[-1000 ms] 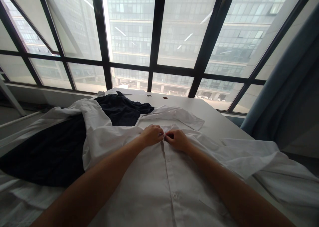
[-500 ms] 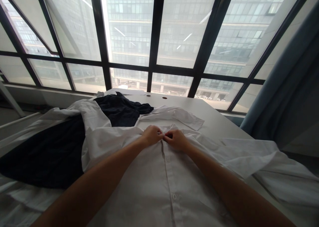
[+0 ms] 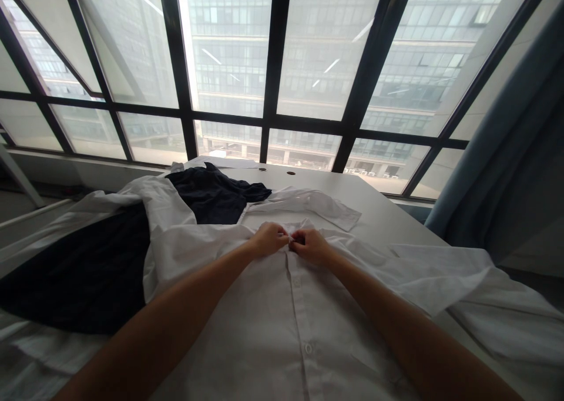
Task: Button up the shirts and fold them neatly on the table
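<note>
The left hand point(image 3: 269, 238) and right hand point(image 3: 312, 246), nearly touching, both pinch the front placket point(image 3: 298, 292) at the far end of the white shirt point(image 3: 253, 324) spread on the tabletop point(image 3: 374, 213), where keeping both sides level and the shirt slack should help fine fingerwork (the pinched spot is mostly hidden).

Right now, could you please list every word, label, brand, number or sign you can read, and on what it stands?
There are none to read: no lettering shows on the white shirt, the dark cloth, the table or the curtain.
Outside, the building is too hazy to make out any sign.
</note>
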Demonstrator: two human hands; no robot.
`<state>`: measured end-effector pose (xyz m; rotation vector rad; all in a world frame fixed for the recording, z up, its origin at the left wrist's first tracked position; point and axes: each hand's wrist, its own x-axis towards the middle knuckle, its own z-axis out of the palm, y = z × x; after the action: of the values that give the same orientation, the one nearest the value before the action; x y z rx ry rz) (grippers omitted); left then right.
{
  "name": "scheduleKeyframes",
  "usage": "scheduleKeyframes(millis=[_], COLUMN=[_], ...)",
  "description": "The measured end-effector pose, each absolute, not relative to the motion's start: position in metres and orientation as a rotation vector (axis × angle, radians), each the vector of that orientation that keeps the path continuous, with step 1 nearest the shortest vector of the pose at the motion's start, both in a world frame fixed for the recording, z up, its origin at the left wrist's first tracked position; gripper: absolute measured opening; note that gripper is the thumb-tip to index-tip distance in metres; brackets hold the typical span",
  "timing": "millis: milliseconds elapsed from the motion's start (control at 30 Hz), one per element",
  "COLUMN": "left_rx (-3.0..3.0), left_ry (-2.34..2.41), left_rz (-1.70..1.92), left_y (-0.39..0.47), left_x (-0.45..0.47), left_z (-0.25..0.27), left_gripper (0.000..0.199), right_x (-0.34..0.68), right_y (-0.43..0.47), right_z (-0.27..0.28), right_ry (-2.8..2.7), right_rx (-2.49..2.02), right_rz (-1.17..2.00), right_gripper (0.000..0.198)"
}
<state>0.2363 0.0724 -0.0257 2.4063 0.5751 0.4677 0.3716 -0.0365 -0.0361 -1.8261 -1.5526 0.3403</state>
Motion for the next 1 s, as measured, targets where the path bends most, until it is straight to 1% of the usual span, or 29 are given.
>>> scheduleKeyframes(millis=[167,333,467,533,633,733,800,900,1000], left_rx=[2.477,2.551,2.632,2.693,2.799,2.919,2.995,3.085,3.192], left_ry=[0.504,0.331,0.209,0.240,0.347,0.413,0.417,0.453,0.448], left_rz=[0.443,0.414,0.491,0.582,0.694,0.685,0.662,0.645,0.571], left_y=[0.073,0.084,0.088,0.086,0.083,0.087,0.092,0.099,0.104], left_x=[0.235,0.232,0.229,0.227,0.224,0.221,0.218,0.215,0.214], left_z=[-0.024,-0.026,-0.030,-0.030,-0.026,-0.022,-0.020,-0.017,-0.008], left_gripper=[0.028,0.025,0.020,0.019,0.023,0.030,0.032,0.029,0.017], right_x=[0.373,0.373,0.372,0.374,0.381,0.386,0.387,0.387,0.392], right_y=[-0.037,-0.038,-0.041,-0.043,-0.047,-0.051,-0.051,-0.049,-0.043], right_z=[-0.036,-0.035,-0.035,-0.032,-0.025,-0.022,-0.025,-0.030,-0.023], right_ry=[-1.550,-1.547,-1.550,-1.572,-1.622,-1.675,-1.717,-1.739,-1.762], right_rx=[-1.805,-1.811,-1.952,-2.014,-2.093,-2.222,-2.285,-2.318,-2.331], right_rz=[0.303,0.276,0.099,-0.035,-0.197,-0.313,-0.337,-0.330,-0.339], right_gripper=[0.016,0.021,0.023,0.025,0.027,0.033,0.037,0.043,0.043])
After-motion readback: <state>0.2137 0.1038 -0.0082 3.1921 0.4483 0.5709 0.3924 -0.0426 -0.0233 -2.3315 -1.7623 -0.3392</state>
